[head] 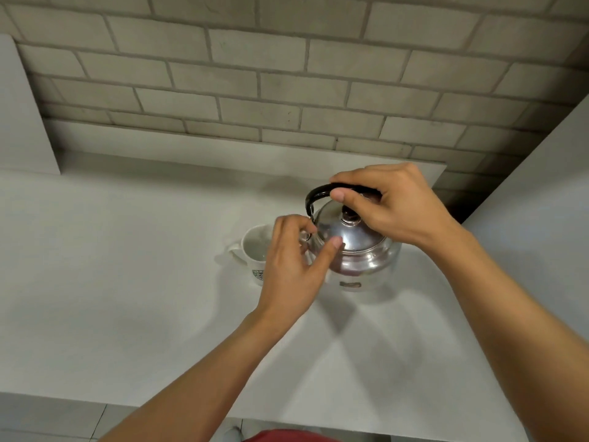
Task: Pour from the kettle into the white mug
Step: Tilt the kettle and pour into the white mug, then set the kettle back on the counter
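A shiny steel kettle (360, 250) with a black arched handle and a black lid knob stands on the white counter (127, 282). My right hand (392, 205) is closed around the top of the handle. Just left of the kettle stands the white mug (255, 247), its handle pointing left and a small green mark on its side. My left hand (293, 263) is in front of the mug with fingers apart; its thumb touches the kettle's lid edge and its fingertips are at the spout side. The spout is hidden behind that hand.
A grey brick wall (287, 74) rises behind the counter. White panels stand at the left (19, 116) and right (541, 202). The counter's front edge (159, 409) runs across the bottom, with floor tiles below.
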Demonstrator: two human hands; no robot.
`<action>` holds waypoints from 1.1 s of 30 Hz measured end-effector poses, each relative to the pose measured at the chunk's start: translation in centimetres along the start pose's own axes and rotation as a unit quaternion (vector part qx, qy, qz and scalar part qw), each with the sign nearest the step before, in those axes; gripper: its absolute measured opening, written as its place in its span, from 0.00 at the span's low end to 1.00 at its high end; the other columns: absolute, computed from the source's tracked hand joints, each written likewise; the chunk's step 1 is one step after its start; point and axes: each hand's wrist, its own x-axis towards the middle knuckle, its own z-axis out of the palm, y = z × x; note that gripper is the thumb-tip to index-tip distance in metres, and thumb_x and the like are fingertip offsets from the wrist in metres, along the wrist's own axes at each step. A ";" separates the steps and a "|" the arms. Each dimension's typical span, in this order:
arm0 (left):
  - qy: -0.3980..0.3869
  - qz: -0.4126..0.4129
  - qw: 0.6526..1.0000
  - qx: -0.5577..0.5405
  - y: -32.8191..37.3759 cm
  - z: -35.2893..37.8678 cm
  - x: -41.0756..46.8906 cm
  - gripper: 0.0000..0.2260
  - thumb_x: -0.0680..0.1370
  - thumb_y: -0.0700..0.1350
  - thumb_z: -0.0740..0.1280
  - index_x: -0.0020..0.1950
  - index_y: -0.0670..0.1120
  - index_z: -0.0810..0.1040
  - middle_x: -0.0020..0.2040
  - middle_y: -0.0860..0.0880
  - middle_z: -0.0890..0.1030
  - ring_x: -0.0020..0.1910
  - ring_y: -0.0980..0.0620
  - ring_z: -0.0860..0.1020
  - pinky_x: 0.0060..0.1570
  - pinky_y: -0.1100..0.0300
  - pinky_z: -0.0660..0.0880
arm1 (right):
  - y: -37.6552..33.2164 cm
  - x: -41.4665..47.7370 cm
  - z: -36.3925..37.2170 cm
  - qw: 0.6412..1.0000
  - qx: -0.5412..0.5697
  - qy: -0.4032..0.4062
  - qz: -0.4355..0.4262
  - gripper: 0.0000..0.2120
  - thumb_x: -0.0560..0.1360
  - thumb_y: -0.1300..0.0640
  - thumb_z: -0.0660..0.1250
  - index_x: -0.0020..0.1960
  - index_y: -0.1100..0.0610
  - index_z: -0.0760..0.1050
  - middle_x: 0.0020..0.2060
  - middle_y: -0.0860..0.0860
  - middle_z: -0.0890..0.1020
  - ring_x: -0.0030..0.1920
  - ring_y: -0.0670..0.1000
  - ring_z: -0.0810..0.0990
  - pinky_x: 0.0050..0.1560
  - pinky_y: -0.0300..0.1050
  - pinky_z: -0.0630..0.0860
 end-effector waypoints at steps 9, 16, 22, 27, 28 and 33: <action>-0.149 0.039 0.979 0.130 1.2 0.2 3.8 0.19 0.87 0.56 0.58 0.79 0.59 0.67 0.70 0.54 0.78 0.64 0.55 0.79 0.64 0.54 0.76 | 2.4 -3.9 1.1 0.992 0.080 0.070 0.073 0.11 0.79 0.49 0.73 0.59 0.50 0.87 0.48 0.45 0.89 0.46 0.46 0.87 0.49 0.47 0.81; -0.143 0.039 0.979 0.140 1.7 1.8 5.0 0.13 0.87 0.50 0.60 0.70 0.55 0.77 0.58 0.52 0.83 0.57 0.50 0.80 0.59 0.52 0.76 | 5.5 -5.9 1.7 0.989 0.056 0.029 0.132 0.22 0.83 0.40 0.61 0.73 0.48 0.76 0.54 0.44 0.81 0.57 0.45 0.75 0.62 0.43 0.72; -0.127 0.041 0.977 0.169 0.8 2.7 8.3 0.12 0.88 0.48 0.60 0.69 0.53 0.77 0.56 0.52 0.83 0.54 0.50 0.79 0.53 0.60 0.71 | 8.8 -6.4 1.5 0.981 -0.015 -0.033 0.192 0.22 0.87 0.43 0.50 0.74 0.50 0.71 0.62 0.50 0.76 0.61 0.54 0.73 0.64 0.54 0.72; -0.135 0.036 0.974 0.180 -0.5 3.7 12.8 0.13 0.88 0.47 0.59 0.71 0.52 0.77 0.60 0.50 0.83 0.58 0.48 0.79 0.55 0.60 0.70 | 11.7 -3.0 2.5 0.976 -0.005 -0.053 0.210 0.19 0.87 0.44 0.50 0.69 0.53 0.70 0.53 0.53 0.85 0.52 0.60 0.81 0.54 0.58 0.76; -0.136 0.038 0.973 0.183 -0.8 4.0 13.7 0.14 0.88 0.46 0.59 0.71 0.51 0.77 0.60 0.49 0.83 0.58 0.47 0.80 0.57 0.59 0.72 | 12.3 -2.3 2.8 0.975 0.020 -0.050 0.216 0.19 0.87 0.44 0.50 0.69 0.53 0.70 0.52 0.54 0.85 0.51 0.60 0.82 0.52 0.57 0.77; -0.163 0.008 0.974 0.159 -3.4 5.4 18.4 0.16 0.88 0.40 0.56 0.74 0.47 0.75 0.61 0.43 0.82 0.59 0.43 0.79 0.57 0.55 0.75 | 15.9 1.2 4.8 0.967 0.070 -0.035 0.242 0.19 0.87 0.46 0.51 0.70 0.54 0.70 0.44 0.49 0.81 0.45 0.54 0.81 0.42 0.47 0.75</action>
